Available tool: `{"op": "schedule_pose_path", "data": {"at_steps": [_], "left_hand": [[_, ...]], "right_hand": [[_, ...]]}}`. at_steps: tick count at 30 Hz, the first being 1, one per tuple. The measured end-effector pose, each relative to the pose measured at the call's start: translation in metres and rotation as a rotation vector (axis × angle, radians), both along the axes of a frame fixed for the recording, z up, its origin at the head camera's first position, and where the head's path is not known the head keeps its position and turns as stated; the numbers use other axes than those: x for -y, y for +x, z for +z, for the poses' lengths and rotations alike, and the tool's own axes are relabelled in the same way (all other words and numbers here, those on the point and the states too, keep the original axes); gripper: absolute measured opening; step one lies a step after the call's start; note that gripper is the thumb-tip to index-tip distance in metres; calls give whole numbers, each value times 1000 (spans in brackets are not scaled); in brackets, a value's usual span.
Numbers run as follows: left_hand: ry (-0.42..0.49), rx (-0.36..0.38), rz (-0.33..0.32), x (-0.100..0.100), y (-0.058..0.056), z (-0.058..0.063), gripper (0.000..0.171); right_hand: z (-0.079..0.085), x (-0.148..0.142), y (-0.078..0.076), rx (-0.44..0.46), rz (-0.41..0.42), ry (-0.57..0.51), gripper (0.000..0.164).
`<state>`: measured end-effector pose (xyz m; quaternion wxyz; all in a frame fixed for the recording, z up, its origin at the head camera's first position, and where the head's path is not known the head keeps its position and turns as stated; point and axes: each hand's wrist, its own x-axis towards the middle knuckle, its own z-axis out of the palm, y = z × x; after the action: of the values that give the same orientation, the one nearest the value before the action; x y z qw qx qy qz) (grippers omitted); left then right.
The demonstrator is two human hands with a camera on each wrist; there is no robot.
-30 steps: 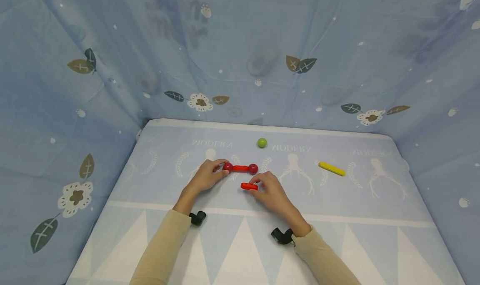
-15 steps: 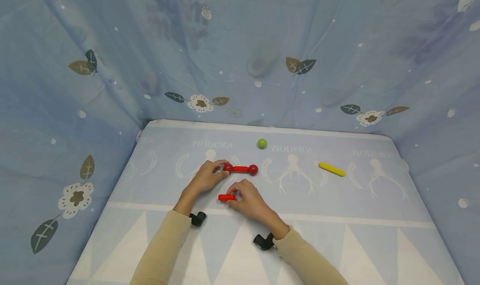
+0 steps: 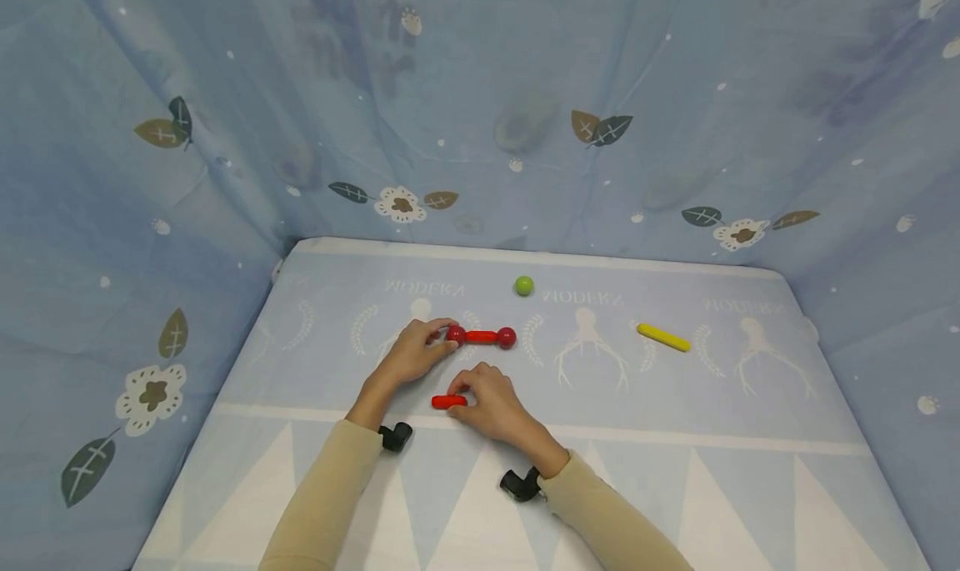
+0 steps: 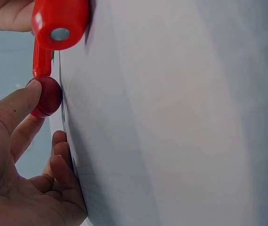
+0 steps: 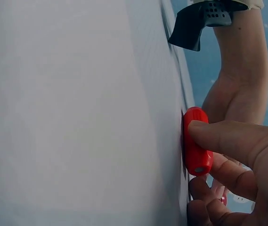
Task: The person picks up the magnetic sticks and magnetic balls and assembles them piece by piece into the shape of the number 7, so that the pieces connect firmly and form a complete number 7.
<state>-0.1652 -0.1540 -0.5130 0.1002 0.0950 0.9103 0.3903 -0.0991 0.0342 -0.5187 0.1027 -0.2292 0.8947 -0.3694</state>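
My left hand (image 3: 414, 353) pinches a dark red ball (image 4: 52, 98) between thumb and finger. That ball joins a red magnetic rod (image 3: 481, 337) lying on the table, and a second red ball (image 3: 507, 338) sits at the rod's other end. Nearer to me, my right hand (image 3: 489, 401) pinches another red magnetic rod (image 3: 442, 402), its left part sticking out past the fingertips. In the right wrist view this rod (image 5: 197, 160) shows a grey metal end and lies close along the tabletop, thumb on its side.
A green ball (image 3: 524, 286) lies toward the back of the cloth-covered table (image 3: 247, 471). To the right is a yellow rod (image 3: 663, 338). Black wrist cameras (image 3: 396, 437) stick out below the cuffs. Blue patterned curtains (image 3: 465, 96) enclose the table.
My right hand has carried its red rod left and toward me, with only a small shift in the last half second. My left hand and the joined pieces stay in place.
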Motion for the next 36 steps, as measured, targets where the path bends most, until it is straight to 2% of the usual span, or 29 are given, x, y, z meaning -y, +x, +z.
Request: {"op": "schedule_pose_path", "data": {"at_steps": [25,36], "left_hand": [[-14,16,9,-1,0,2,39],[8,-9,-9,0,-1,1,36]], "right_hand": [[-3,-1,0,-4,-11,-11,15],[4,-21,1,24,-10,-108,20]]}}
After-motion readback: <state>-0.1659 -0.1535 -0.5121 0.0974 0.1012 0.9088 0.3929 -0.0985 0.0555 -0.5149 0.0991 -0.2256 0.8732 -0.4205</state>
